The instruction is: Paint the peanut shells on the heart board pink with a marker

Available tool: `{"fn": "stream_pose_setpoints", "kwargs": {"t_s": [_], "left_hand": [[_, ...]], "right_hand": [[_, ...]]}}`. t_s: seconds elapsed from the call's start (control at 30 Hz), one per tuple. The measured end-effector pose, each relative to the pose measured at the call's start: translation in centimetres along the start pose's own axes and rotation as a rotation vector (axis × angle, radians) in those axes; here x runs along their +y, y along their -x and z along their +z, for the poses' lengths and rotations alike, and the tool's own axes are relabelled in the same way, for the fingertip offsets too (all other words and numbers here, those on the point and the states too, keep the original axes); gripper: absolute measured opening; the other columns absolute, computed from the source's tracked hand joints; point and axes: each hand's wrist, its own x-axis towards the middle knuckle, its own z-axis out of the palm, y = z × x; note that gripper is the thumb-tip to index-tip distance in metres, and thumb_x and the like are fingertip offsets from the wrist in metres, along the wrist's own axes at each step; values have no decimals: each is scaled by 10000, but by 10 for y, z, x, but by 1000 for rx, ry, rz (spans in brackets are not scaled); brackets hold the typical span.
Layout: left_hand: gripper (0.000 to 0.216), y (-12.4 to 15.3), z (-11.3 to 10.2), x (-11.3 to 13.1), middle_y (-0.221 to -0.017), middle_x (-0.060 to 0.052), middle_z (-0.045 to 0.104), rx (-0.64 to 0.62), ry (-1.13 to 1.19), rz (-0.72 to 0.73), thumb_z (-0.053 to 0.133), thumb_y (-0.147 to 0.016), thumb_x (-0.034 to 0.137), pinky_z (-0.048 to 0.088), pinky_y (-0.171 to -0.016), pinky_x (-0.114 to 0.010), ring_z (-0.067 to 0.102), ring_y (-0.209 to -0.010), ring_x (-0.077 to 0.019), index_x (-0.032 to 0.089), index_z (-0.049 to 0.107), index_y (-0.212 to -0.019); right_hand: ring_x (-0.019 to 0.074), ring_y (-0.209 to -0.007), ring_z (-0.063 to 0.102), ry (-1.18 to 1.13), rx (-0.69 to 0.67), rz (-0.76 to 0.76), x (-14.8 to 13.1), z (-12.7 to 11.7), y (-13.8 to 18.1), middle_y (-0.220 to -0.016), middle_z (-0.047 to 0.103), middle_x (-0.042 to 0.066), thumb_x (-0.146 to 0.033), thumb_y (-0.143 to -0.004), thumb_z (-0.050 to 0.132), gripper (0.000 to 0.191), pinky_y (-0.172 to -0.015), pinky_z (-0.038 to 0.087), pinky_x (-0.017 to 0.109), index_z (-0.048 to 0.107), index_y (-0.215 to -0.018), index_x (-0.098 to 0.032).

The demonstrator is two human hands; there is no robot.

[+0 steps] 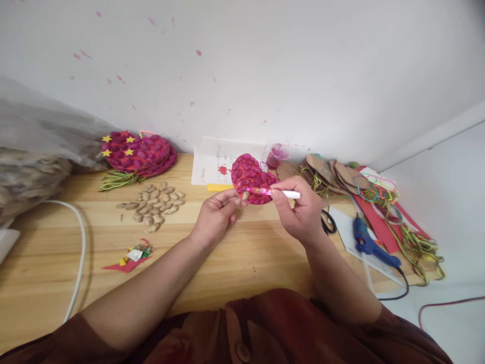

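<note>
A magenta disc covered with peanuts [246,169] is in front of me, tilted up from the wooden table. My left hand [217,215] is closed at its lower left edge, with thumb and fingers pinched there. Beside those fingertips a tan, bare peanut [245,195] shows on the disc. In my right hand [300,210] is a paintbrush [291,194] with a white handle and a pink-stained front part. Its tip points left and lies over the disc near the tan peanut; contact is hard to make out. Behind the disc stands a plastic cup of magenta paint [278,155].
Loose peanuts [153,205] and paper scraps [132,257] lie left, before stacked magenta discs [140,154] with yellow stars. A white cable [81,242] crosses the left. Right are cardboard pieces [324,169], a blue glue gun [373,245], scissors [329,221] and green cord [415,242].
</note>
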Motion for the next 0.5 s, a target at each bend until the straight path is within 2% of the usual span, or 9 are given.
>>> {"fn": "stream_pose_setpoints", "kwargs": {"t_s": [0.13,0.33,0.5], "left_hand": [[320,0,0,0,-787,-53,747,-6,8,-8,870,-703,318,315,-450,-206,435,-461,-46,156,782,-965],[315,-1,0,-1,-789,-59,751,-7,23,-22,872,-704,314,306,-448,-199,428,-459,-41,158,786,-964],[315,-1,0,-1,-787,-53,745,-5,34,-20,875,-701,302,307,-446,-190,429,-457,-36,149,784,-961]], "right_hand": [[165,-812,655,-20,-47,-31,-1,1,0,-883,708,15,-194,-909,667,82,-749,509,328,675,-983,-229],[169,-811,645,14,-17,-11,1,-1,0,-880,695,21,-191,-912,664,68,-758,503,340,675,-970,-224],[171,-826,644,-4,-60,-49,-1,-1,0,-887,706,15,-184,-911,668,87,-755,503,338,671,-982,-234]]}}
